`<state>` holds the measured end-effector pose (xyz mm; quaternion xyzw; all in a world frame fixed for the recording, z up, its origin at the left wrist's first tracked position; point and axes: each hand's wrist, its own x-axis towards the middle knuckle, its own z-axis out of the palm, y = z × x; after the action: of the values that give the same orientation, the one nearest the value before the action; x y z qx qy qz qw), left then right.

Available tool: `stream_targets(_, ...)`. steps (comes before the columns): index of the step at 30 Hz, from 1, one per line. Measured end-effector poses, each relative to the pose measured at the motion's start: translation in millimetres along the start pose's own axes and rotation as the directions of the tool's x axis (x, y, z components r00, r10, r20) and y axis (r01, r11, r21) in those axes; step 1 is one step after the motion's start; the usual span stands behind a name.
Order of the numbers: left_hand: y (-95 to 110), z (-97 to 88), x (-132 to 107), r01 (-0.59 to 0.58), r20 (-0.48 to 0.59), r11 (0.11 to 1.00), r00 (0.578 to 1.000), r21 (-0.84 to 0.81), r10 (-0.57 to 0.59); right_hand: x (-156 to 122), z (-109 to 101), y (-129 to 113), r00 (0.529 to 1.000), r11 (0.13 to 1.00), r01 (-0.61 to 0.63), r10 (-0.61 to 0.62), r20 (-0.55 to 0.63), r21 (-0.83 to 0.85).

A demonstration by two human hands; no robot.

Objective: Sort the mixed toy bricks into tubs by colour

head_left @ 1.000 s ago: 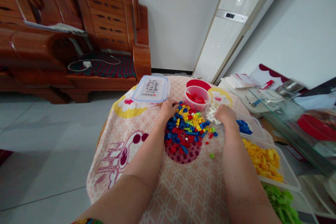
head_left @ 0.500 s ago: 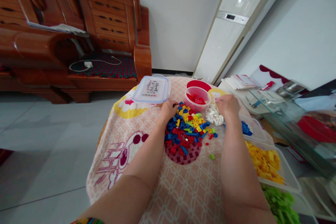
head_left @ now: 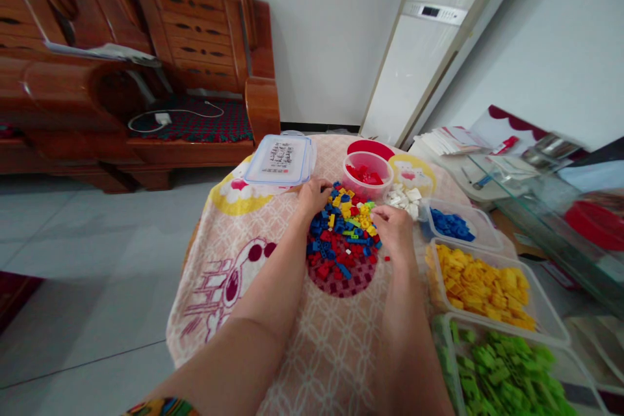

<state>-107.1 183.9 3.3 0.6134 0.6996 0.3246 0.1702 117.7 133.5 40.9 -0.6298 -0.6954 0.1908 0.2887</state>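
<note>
A mixed pile of small building bricks (head_left: 344,234), in blue, red, yellow and green, lies on the cloth-covered table. My left hand (head_left: 313,198) rests at the pile's upper left edge, its fingers bent together over the bricks; anything between the fingertips is hidden. At the pile's right side is my right hand (head_left: 396,229), thumb and forefinger pinched near yellow bricks. What that pinch holds, if anything, is too small to make out. White bricks (head_left: 405,200) lie in a heap just beyond the right hand. A round tub (head_left: 368,190) with red bricks stands behind the pile.
Clear boxes of blue bricks (head_left: 451,226), yellow bricks (head_left: 480,283) and green bricks (head_left: 509,370) line the right side. A blue-rimmed lid (head_left: 279,161) lies at the back left, a red lid (head_left: 371,148) behind the tub. A glass shelf (head_left: 546,227) stands to the right.
My right hand has moved left from the white heap to the right edge of the mixed pile. The left hand stays at the pile's left edge. The view has shifted slightly, showing more of the boxes.
</note>
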Motion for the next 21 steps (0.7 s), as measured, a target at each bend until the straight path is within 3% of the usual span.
stream_targets(4, -1, -1.3, -1, -0.002, -0.018, 1.000, 1.000, 0.001, 0.002, 3, 7, 11, 0.988, 0.997, 0.074, -0.070, 0.139, -0.020)
stream_targets(7, -2, -0.8, 0, 0.001, -0.017, 1.000, 1.000, 0.010, -0.001, 2, -3, 22, 0.968, 1.000, -0.022, 0.026, 0.248, -0.019)
stream_targets(10, -4, 0.6, 2, -0.003, -0.020, 1.000, 1.000, 0.010, 0.004, -2, -17, 28, 0.969, 0.995, -0.102, 0.102, 0.224, -0.014)
stream_targets(15, -4, 1.1, 3, 0.002, -0.013, 1.000, 1.000, 0.014, -0.002, -2, -11, 15, 0.974, 0.999, -0.041, 0.041, 0.224, -0.006)
stream_targets(18, -2, -0.2, 1, 0.004, -0.007, 1.000, 1.000, 0.020, -0.004, -1, 1, 1, 0.964, 0.988, 0.048, -0.008, 0.265, -0.145)
stream_targets(21, -1, -1.2, 0, 0.005, -0.009, 1.000, 1.000, 0.026, -0.005, -3, -2, -4, 0.943, 0.960, 0.082, 0.012, 0.331, -0.266)
